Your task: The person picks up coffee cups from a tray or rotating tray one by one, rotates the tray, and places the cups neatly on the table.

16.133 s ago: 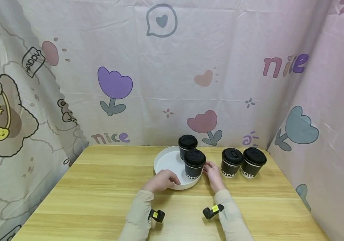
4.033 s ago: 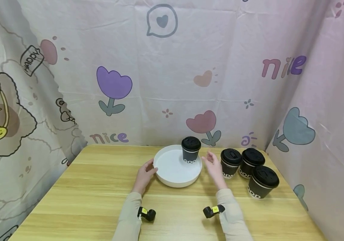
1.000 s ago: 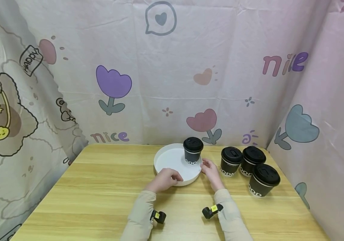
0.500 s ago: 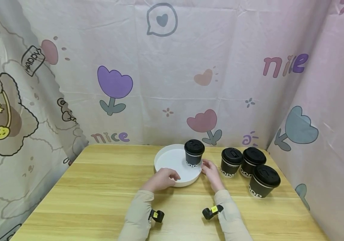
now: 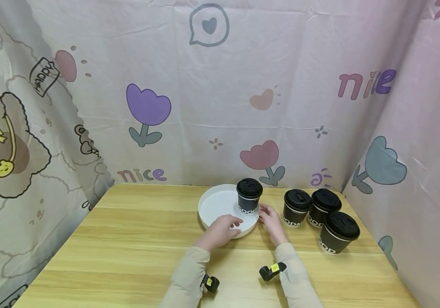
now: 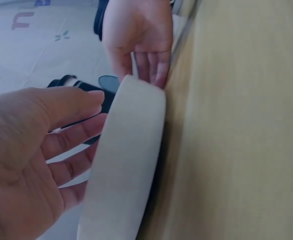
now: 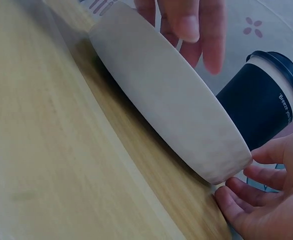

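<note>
A round white tray (image 5: 214, 205) with a low wall lies on the wooden table. One black lidded coffee cup (image 5: 248, 202) stands upright on it, near the right rim. My left hand (image 5: 222, 231) hovers over the tray's front rim; its fingers are loosely bent above the tray floor with nothing between them. In the left wrist view, the left thumb (image 6: 69, 106) and fingers are apart beside the tray wall (image 6: 126, 150). My right hand (image 5: 271, 222) holds the tray's right rim at its fingertips, as the right wrist view shows at the wall's end (image 7: 231, 162).
Three more black lidded coffee cups stand on the table to the right: a left one (image 5: 296, 208), a back one (image 5: 323, 207) and a front one (image 5: 338, 233). The patterned curtain (image 5: 204, 107) hangs behind the table (image 5: 119, 239).
A second cup has left the tray since the oldest frame; one more stands at the right. The tray's cup has shifted right and nearer. My left hand just moved rightward along the front rim.
</note>
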A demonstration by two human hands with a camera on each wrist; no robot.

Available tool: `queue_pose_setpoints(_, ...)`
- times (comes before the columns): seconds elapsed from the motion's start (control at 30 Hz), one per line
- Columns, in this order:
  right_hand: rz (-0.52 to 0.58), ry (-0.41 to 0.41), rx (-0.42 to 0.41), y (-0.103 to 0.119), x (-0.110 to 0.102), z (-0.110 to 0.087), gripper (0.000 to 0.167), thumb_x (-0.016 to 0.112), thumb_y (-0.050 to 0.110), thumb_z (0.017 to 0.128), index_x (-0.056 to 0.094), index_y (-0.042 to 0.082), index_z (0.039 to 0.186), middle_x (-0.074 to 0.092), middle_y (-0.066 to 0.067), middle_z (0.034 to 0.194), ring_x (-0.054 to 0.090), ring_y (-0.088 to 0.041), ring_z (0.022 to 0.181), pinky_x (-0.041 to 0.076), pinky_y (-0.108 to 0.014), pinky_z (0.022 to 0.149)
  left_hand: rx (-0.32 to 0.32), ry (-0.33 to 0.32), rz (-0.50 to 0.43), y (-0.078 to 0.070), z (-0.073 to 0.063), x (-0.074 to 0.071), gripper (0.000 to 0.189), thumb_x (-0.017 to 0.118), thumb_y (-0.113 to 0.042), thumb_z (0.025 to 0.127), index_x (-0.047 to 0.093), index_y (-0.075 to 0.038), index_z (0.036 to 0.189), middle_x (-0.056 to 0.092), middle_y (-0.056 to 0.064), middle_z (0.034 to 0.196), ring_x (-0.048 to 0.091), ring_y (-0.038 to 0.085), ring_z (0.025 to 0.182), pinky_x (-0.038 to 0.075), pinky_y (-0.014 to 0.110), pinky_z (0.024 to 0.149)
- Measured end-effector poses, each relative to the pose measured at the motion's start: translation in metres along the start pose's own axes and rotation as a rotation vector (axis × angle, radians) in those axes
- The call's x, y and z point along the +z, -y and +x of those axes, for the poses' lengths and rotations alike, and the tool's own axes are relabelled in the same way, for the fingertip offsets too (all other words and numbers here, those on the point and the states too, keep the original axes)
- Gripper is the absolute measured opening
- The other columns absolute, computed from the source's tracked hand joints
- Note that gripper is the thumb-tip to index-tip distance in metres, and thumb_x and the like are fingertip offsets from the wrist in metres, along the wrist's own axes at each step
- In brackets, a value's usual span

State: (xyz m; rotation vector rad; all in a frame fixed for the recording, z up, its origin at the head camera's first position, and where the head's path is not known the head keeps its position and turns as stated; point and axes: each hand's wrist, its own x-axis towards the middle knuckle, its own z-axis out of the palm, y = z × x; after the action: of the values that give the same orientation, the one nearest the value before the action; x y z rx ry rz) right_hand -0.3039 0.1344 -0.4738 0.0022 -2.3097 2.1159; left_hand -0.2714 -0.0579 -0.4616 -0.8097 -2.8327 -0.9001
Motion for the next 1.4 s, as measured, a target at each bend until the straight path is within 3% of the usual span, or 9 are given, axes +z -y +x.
queue_pose_setpoints(0.27, 0.007, -0.008, -0.013, -0.024, -0.004, 0.017, 0.043, 0.046, 0.008, 0.101, 0.042, -0.013, 0.138, 0.049, -0.035, 0.134, 0.055, -0.04, 0.12, 0.05, -0.047, 0.103, 0.033, -0.007, 0.063, 0.0, 0.004, 0.01, 0.02, 0.066, -0.008, 0.088, 0.074, -0.007, 0.106, 0.075, 0.004, 0.1, 0.068, 0.015, 0.089, 0.055, 0.026, 0.083)
queue_pose_setpoints(0.63, 0.001, -0.034, -0.007, -0.029, -0.003, 0.025, 0.042, 0.048, 0.009, 0.099, 0.045, -0.01, 0.137, 0.051, -0.031, 0.135, 0.057, -0.034, 0.118, 0.051, -0.042, 0.102, 0.045, 0.023, 0.036, 0.003, 0.0, 0.002, 0.017, 0.066, -0.003, 0.089, 0.076, -0.008, 0.101, 0.076, 0.003, 0.098, 0.068, 0.013, 0.087, 0.056, 0.023, 0.08)
queue_pose_setpoints(0.77, 0.009, -0.027, -0.037, -0.034, -0.004, 0.026, 0.044, 0.048, 0.011, 0.099, 0.045, -0.011, 0.136, 0.051, -0.032, 0.134, 0.058, -0.035, 0.117, 0.051, -0.044, 0.102, 0.04, 0.033, 0.011, 0.005, -0.004, -0.003, 0.017, 0.065, -0.001, 0.088, 0.076, -0.007, 0.1, 0.076, 0.004, 0.097, 0.069, 0.017, 0.091, 0.056, 0.025, 0.082)
queue_pose_setpoints(0.9, 0.05, -0.004, -0.124, -0.045, -0.007, 0.031, 0.046, 0.054, 0.018, 0.097, 0.048, -0.011, 0.133, 0.056, -0.028, 0.126, 0.063, -0.025, 0.107, 0.056, -0.036, 0.091, 0.033, 0.042, -0.017, 0.008, -0.007, -0.009, 0.016, 0.066, 0.0, 0.087, 0.077, -0.006, 0.098, 0.076, 0.005, 0.094, 0.07, 0.018, 0.092, 0.056, 0.028, 0.084)
queue_pose_setpoints(1.0, 0.045, -0.004, -0.097, -0.041, -0.006, 0.029, 0.044, 0.052, 0.016, 0.098, 0.048, -0.009, 0.134, 0.056, -0.028, 0.128, 0.062, -0.027, 0.111, 0.056, -0.037, 0.094, 0.029, 0.046, -0.027, 0.012, -0.009, -0.013, 0.015, 0.067, -0.001, 0.087, 0.077, -0.007, 0.095, 0.076, 0.004, 0.093, 0.069, 0.018, 0.093, 0.056, 0.029, 0.085)
queue_pose_setpoints(1.1, -0.001, -0.023, -0.021, -0.022, -0.002, 0.017, 0.042, 0.044, 0.007, 0.1, 0.044, -0.012, 0.137, 0.05, -0.033, 0.134, 0.057, -0.035, 0.118, 0.05, -0.048, 0.103, 0.024, 0.053, -0.027, 0.016, -0.01, -0.017, 0.015, 0.067, 0.0, 0.086, 0.078, -0.008, 0.093, 0.077, 0.002, 0.092, 0.069, 0.018, 0.093, 0.055, 0.029, 0.085)
queue_pose_setpoints(1.27, -0.019, -0.038, -0.002, -0.029, -0.002, 0.022, 0.041, 0.042, 0.005, 0.1, 0.043, -0.011, 0.138, 0.049, -0.033, 0.135, 0.057, -0.033, 0.117, 0.049, -0.048, 0.104, 0.001, 0.074, -0.04, 0.024, -0.013, -0.022, 0.017, 0.067, 0.002, 0.085, 0.078, -0.009, 0.089, 0.076, 0.001, 0.089, 0.066, 0.017, 0.09, 0.054, 0.029, 0.083)
queue_pose_setpoints(1.4, -0.021, -0.037, 0.004, -0.034, -0.003, 0.024, 0.042, 0.041, 0.006, 0.101, 0.042, -0.01, 0.139, 0.048, -0.032, 0.139, 0.054, -0.037, 0.123, 0.049, -0.047, 0.104, -0.041, 0.079, -0.05, 0.028, -0.016, -0.028, 0.016, 0.068, 0.001, 0.084, 0.078, -0.011, 0.086, 0.076, 0.0, 0.089, 0.065, 0.018, 0.094, 0.052, 0.035, 0.088)
